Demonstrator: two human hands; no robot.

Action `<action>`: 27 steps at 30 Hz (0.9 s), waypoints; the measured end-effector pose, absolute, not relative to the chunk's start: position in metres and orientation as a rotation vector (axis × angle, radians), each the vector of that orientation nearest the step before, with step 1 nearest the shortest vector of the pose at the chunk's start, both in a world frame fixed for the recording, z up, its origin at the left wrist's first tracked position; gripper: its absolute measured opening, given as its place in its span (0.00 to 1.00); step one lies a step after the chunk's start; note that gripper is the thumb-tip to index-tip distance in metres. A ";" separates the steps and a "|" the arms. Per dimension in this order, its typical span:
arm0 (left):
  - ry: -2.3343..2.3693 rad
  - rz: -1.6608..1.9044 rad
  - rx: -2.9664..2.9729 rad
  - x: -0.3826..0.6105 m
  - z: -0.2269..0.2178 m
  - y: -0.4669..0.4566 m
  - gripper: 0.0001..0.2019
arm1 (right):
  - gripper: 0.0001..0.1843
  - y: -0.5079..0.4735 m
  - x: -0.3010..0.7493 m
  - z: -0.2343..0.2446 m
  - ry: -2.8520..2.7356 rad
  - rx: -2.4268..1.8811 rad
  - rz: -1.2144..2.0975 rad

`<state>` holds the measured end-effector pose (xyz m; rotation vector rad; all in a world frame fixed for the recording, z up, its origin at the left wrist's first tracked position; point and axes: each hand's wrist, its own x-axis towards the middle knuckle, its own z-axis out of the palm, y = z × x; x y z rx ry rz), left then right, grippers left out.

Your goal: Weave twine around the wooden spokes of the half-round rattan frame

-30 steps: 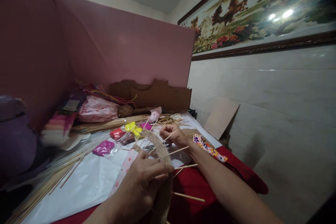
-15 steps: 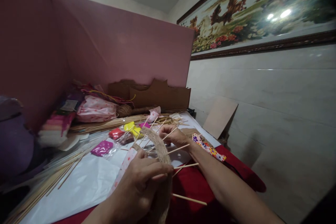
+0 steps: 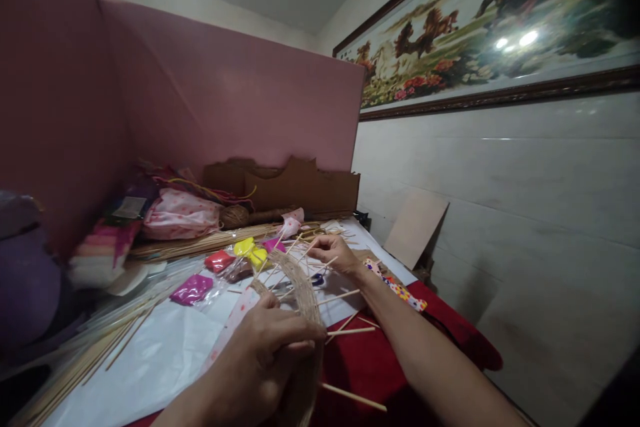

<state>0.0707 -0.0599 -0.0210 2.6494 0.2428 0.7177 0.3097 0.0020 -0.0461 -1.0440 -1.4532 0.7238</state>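
A curved band of brown twine (image 3: 305,287) is woven around several thin wooden sticks, whose ends poke out to the sides. My left hand (image 3: 265,347) is closed around the near part of this woven twine basket, thumb on top and fingers over the band. Beyond the band, my right hand (image 3: 333,255) has its thumb and fingertips pinched together near the upper stick ends. What it pinches is too small to make out. Dark blue scissors handles (image 3: 317,279) lie on the white surface below my right hand. Pink dotted cloth (image 3: 233,330) shows beside my left hand.
Packets in magenta (image 3: 193,289), red (image 3: 219,261) and yellow (image 3: 250,252) lie to the left. Behind them are bundled sticks (image 3: 185,243), a twine ball (image 3: 234,216) and cardboard (image 3: 295,183). Flower-patterned cloth (image 3: 400,288) lies right, near red fabric (image 3: 370,367).
My right hand has moved slightly away from the woven band, and the scissors handles now show beneath it. My left hand keeps its hold. The view has tilted slightly.
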 end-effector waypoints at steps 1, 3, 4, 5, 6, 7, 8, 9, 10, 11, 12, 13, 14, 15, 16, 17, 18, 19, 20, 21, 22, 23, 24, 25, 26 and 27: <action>0.247 0.659 2.667 0.071 -0.020 -0.060 0.14 | 0.14 0.003 0.311 -0.046 -1.450 -1.056 0.690; 0.254 0.580 2.693 0.073 -0.020 -0.060 0.13 | 0.13 0.005 0.315 -0.045 -1.450 -1.078 0.635; 0.255 0.555 2.702 0.073 -0.020 -0.060 0.13 | 0.12 0.004 0.316 -0.044 -1.451 -1.088 0.612; 0.257 0.539 2.708 0.073 -0.020 -0.060 0.12 | 0.12 0.004 0.318 -0.043 -1.452 -1.099 0.590; 0.260 0.528 2.714 0.073 -0.021 -0.060 0.12 | 0.12 0.003 0.319 -0.042 -1.454 -1.109 0.571; 0.265 0.515 2.720 0.074 -0.021 -0.060 0.12 | 0.12 0.002 0.320 -0.041 -1.458 -1.118 0.555; 0.271 0.501 2.727 0.074 -0.022 -0.061 0.12 | 0.12 0.001 0.321 -0.039 -1.466 -1.125 0.542; 0.275 0.483 2.733 0.074 -0.022 -0.061 0.12 | 0.12 0.000 0.321 -0.038 -1.478 -1.129 0.532; 0.279 0.463 2.741 0.074 -0.023 -0.062 0.12 | 0.12 -0.001 0.322 -0.037 -1.491 -1.132 0.524; 0.280 0.444 2.747 0.074 -0.023 -0.063 0.11 | 0.12 -0.002 0.322 -0.036 -1.504 -1.134 0.517; 0.281 0.424 2.752 0.074 -0.023 -0.063 0.11 | 0.12 -0.002 0.322 -0.035 -1.515 -1.136 0.510; 0.279 0.407 2.757 0.075 -0.023 -0.064 0.10 | 0.12 -0.003 0.322 -0.034 -1.525 -1.140 0.502; 0.280 0.394 2.764 0.076 -0.023 -0.065 0.10 | 0.12 -0.004 0.322 -0.034 -1.532 -1.146 0.494; 0.279 0.380 2.772 0.077 -0.024 -0.065 0.10 | 0.12 -0.004 0.321 -0.034 -1.539 -1.154 0.483; 0.279 0.363 2.780 0.077 -0.024 -0.065 0.09 | 0.13 -0.005 0.321 -0.033 -1.545 -1.161 0.470; 0.275 0.346 2.785 0.078 -0.025 -0.066 0.09 | 0.13 -0.005 0.320 -0.033 -1.552 -1.167 0.453; 0.271 0.335 2.789 0.078 -0.026 -0.066 0.09 | 0.12 -0.006 0.318 -0.034 -1.560 -1.170 0.436; 0.264 0.333 2.792 0.079 -0.027 -0.066 0.09 | 0.12 -0.006 0.316 -0.034 -1.569 -1.170 0.417; 0.256 0.338 2.794 0.079 -0.029 -0.066 0.10 | 0.12 -0.007 0.315 -0.034 -1.579 -1.167 0.400; 0.246 0.345 2.796 0.079 -0.031 -0.067 0.10 | 0.11 -0.007 0.313 -0.035 -1.588 -1.161 0.388; 0.239 0.355 2.798 0.078 -0.032 -0.067 0.10 | 0.11 -0.008 0.311 -0.035 -1.601 -1.154 0.375; 0.230 0.357 2.797 0.078 -0.034 -0.067 0.10 | 0.11 -0.008 0.309 -0.036 -1.619 -1.146 0.356; 0.225 0.357 2.794 0.078 -0.035 -0.068 0.10 | 0.10 -0.008 0.308 -0.037 -1.644 -1.139 0.329; 0.221 0.357 2.791 0.079 -0.035 -0.069 0.10 | 0.10 -0.008 0.307 -0.038 -1.671 -1.133 0.296; 0.220 0.355 2.790 0.079 -0.036 -0.069 0.10 | 0.10 -0.008 0.307 -0.038 -1.698 -1.131 0.258; 0.222 0.359 2.789 0.079 -0.035 -0.070 0.11 | 0.10 -0.008 0.308 -0.039 -1.720 -1.133 0.221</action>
